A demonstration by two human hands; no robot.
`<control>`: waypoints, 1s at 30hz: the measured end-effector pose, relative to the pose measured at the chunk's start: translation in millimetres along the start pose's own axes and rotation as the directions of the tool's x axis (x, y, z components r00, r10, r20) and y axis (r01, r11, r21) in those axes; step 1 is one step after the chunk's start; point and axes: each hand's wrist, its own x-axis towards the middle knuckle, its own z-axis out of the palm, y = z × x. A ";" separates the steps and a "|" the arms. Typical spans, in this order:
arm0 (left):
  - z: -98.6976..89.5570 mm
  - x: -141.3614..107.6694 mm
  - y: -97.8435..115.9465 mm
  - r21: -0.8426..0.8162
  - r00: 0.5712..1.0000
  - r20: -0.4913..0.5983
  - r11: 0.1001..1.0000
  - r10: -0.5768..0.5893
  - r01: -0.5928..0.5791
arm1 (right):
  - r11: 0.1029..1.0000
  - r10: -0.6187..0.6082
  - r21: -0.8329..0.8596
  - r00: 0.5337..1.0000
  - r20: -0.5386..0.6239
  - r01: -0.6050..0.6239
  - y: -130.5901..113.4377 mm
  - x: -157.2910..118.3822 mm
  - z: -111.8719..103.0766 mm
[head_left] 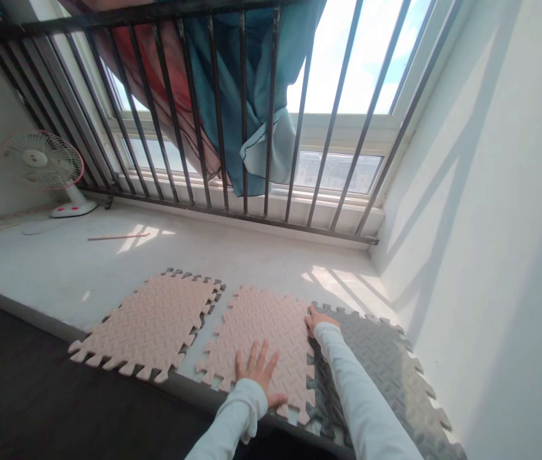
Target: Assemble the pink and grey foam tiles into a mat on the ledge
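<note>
Middle mat (271,319): pink, lower centre of the frame, laid flat on the pale ledge (204,241). It is judged to be foam: light, springy and soft, easily bent, unlikely to break. The ridged face should give fair grip; the toothed rim could be creased or torn if a single tab were pulled. Hold is best taken at a side edge, several teeth at once, with the face kept flat by a palm.

Left hand (255,372): laid palm down on the mat's near part, fingers spread, thumb turned out toward the lower right. Right hand (321,319): set at the mat's upper right corner, where its edge meets the grey mat (376,351). Fingers are bent over the seam; whether an edge is pinched or only pressed cannot be told.

Most of the middle mat's surface lies above and around the left hand and to the left of the right hand. Left mat (151,319), also pink, is seen beyond a narrow gap, grey showing along its right rim, touched by neither hand. Fan (36,158) noted at upper left.
</note>
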 end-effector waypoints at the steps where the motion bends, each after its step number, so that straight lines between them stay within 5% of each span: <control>1: 1.1 1.2 0.2 0.006 1.000 0.004 1.000 -0.010 0.010 | 1.000 -0.006 -0.005 1.000 0.002 0.006 0.3 0.3 -0.6; 14: -14.8 -9.7 3.6 -0.048 1.000 -0.003 0.999 0.025 -0.025 | 0.996 0.000 -0.084 0.996 -0.088 -0.007 -11.2 -26.2 21.7; 22: -26.4 -14.6 5.6 -0.083 0.999 0.034 0.996 0.027 -0.024 | 1.000 -0.003 -0.031 0.990 -0.144 -0.002 0.4 -37.6 15.0; 26: -17.2 -10.1 5.2 -0.027 1.000 -0.008 1.000 0.004 -0.004 | 0.988 -0.128 -0.126 0.922 -0.364 0.088 2.5 -67.3 51.4; 30: -6.0 -4.4 4.4 0.004 0.999 -0.031 1.000 -0.014 0.014 | 0.978 -0.167 -0.168 0.950 -0.265 0.125 1.1 -90.8 88.8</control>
